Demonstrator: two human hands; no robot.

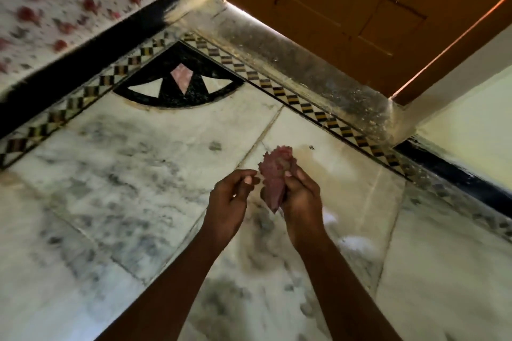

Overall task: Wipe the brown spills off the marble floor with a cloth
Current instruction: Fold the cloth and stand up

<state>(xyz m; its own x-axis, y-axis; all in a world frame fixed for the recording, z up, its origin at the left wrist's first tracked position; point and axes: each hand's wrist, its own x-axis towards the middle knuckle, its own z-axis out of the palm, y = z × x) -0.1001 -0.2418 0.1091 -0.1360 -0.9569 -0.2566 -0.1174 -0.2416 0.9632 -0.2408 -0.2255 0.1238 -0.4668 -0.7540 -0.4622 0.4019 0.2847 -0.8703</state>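
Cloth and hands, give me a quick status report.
Right hand grips the pinkish cloth, held above the floor. Left hand loosely curled beside it, holding nothing. Faint brown spill just beyond the cloth. Nothing in the way.

head cam | looks steeply down | floor (110, 174) near | single view
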